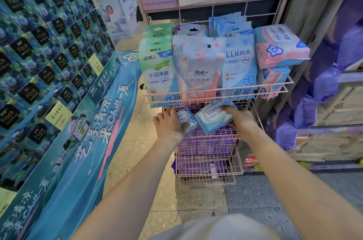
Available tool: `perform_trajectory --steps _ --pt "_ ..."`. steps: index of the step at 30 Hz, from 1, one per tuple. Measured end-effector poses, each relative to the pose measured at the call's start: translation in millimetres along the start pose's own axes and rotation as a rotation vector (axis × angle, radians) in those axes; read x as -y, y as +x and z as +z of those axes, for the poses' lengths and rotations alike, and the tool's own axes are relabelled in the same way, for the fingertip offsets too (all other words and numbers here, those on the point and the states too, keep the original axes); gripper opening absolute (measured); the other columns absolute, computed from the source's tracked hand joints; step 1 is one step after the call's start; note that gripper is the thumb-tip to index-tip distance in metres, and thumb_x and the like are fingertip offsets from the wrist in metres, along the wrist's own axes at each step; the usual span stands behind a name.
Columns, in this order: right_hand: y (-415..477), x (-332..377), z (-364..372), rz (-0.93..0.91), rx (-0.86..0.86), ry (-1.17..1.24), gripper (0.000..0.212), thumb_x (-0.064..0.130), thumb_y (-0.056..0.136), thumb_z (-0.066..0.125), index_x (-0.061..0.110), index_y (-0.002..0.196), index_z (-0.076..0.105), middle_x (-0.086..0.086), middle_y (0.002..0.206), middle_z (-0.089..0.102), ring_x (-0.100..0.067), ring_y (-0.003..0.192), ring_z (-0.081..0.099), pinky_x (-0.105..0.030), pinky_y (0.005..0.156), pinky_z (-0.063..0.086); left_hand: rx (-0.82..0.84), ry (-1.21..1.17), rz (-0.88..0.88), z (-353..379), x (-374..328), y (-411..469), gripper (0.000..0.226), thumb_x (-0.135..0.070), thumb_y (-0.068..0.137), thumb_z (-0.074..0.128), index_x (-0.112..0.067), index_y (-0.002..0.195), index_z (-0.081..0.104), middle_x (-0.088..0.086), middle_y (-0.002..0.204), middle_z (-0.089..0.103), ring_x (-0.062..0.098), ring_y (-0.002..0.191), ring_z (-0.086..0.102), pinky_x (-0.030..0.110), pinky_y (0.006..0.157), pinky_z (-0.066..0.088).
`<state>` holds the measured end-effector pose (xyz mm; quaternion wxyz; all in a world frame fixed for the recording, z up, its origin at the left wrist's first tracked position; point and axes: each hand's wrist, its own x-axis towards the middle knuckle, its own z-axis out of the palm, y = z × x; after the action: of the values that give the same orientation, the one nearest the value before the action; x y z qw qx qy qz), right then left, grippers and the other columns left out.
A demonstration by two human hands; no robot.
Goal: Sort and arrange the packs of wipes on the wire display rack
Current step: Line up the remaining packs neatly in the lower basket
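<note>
A pink wire display rack stands ahead with stacked baskets. Its top basket holds upright rows of green packs, pink-and-white packs, blue EDI packs and bulkier pink-and-blue packs at the right. At the second basket, my left hand grips a small blue pack. My right hand holds a larger blue EDI pack, tilted, with the thumb on top. The two packs touch just below the top basket's front rail.
Purple packs fill the lower baskets. A tall teal display of dark Face tissue boxes lines the left. Purple bags and cartons crowd the right. Speckled floor lies between the display and the rack.
</note>
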<state>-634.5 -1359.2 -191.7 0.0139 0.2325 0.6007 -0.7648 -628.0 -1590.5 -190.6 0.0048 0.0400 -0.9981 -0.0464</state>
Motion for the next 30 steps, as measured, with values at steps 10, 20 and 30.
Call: perform_trajectory --steps 10,20,30 --pt "-0.6 6.7 7.4 0.091 0.054 0.034 0.017 0.024 0.089 0.074 0.011 0.092 0.063 -0.001 0.074 0.067 -0.008 0.048 0.055 -0.021 0.043 0.038 -0.083 0.004 -0.082 9.5 -14.4 -3.8 0.056 -0.060 0.097 0.050 -0.015 0.131 0.049 0.013 0.128 0.058 0.037 0.120 0.050 0.047 0.104 0.032" --pt "3.3 1.0 14.4 0.158 0.171 0.055 0.022 0.018 0.086 0.075 0.012 0.105 0.066 -0.004 0.090 0.072 -0.009 0.062 0.064 -0.022 0.054 0.043 -0.180 -0.047 -0.097 17.9 -10.8 -16.4 0.057 -0.054 0.100 0.049 -0.012 0.138 0.050 0.018 0.120 0.058 0.041 0.112 0.052 0.051 0.101 0.034" --pt "10.0 -5.4 17.7 0.118 0.209 0.170 0.024 0.020 0.089 0.075 0.011 0.109 0.066 -0.011 0.108 0.073 -0.022 0.092 0.069 -0.032 0.076 0.052 -0.414 -0.299 -0.113 23.6 -6.1 -27.8 0.057 -0.052 0.097 0.062 -0.006 0.131 0.060 0.025 0.113 0.062 0.046 0.105 0.055 0.056 0.093 0.037"
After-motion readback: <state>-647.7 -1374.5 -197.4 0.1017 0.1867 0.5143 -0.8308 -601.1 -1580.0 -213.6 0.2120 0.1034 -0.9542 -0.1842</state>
